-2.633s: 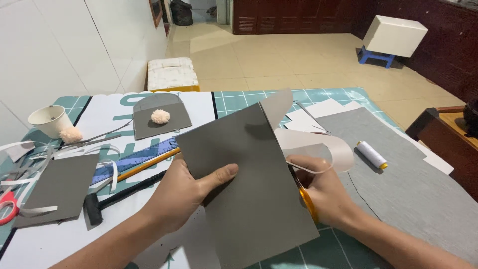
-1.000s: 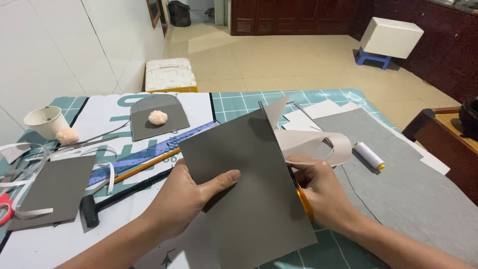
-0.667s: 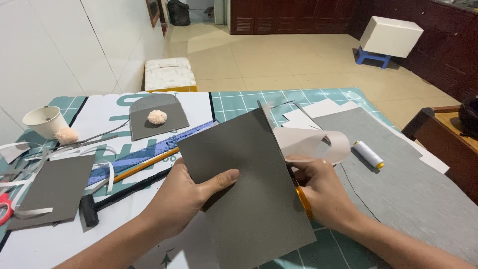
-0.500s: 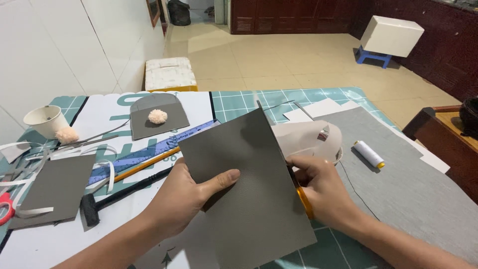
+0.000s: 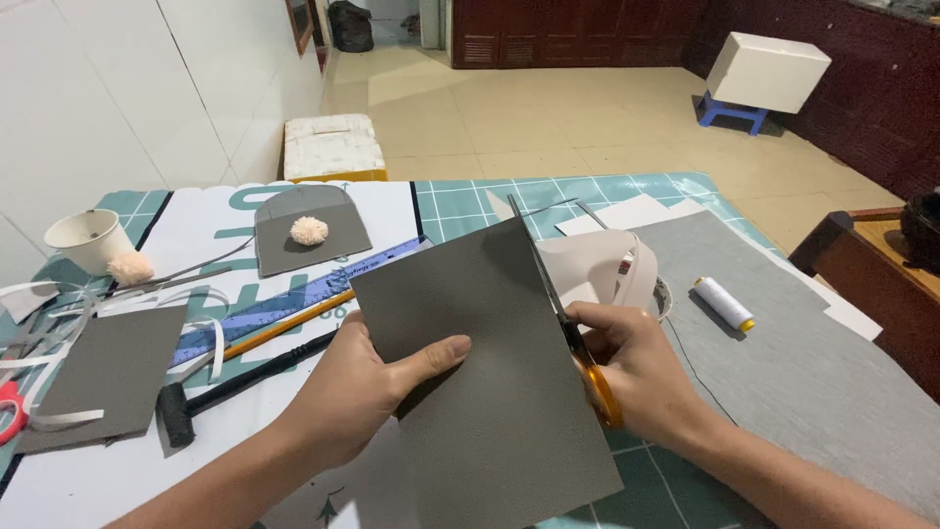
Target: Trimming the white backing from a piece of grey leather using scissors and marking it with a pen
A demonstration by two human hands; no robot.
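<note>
My left hand (image 5: 367, 377) grips a grey felt sheet (image 5: 490, 382) by its left edge, thumb on top, and holds it tilted above the table. At the sheet's right edge, my right hand (image 5: 632, 367) is shut on orange-handled scissors (image 5: 563, 309). The blades point away from me and run up along that edge to its top. A pale curled strip (image 5: 612, 264) hangs just behind the blades.
A large grey felt sheet (image 5: 813, 353) with a white thread spool (image 5: 723, 303) lies at the right. Left of the hands: a blue ruler (image 5: 294, 299), pencil, black hammer (image 5: 225, 384), grey felt pieces, two pompoms, a white cup (image 5: 86, 238), red scissors (image 5: 10, 411). A wooden table stands at far right.
The grey offcut at the sheet's top right corner is gone and the scissors have run up to the top edge. The pale strip has curled tighter behind the blades. Both hands stay put.
</note>
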